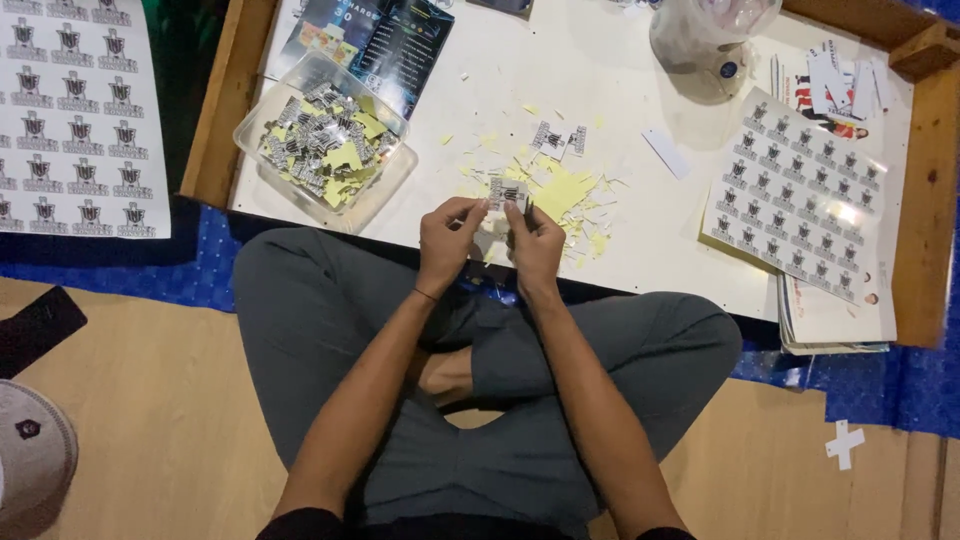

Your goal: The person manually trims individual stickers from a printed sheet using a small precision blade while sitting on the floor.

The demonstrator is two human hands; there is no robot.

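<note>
Your left hand (448, 240) and right hand (533, 243) meet over the near edge of the table (620, 60), fingers (470, 207) pinched narrow on a small cut sticker (507, 192) held between them. Which hand bears most of the grip is hard to tell. Just beyond lie yellow backing scraps (560, 190). To your left a clear plastic tub (322, 142) holds cut stickers; to your right lies a sticker sheet (795, 205).

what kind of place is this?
Likely a home or small-shop sticker workspace on a floor: low white wooden-framed table, printed glossy sticker sheet, clear plastic tub of cut stickers, yellow backing scraps.
</note>
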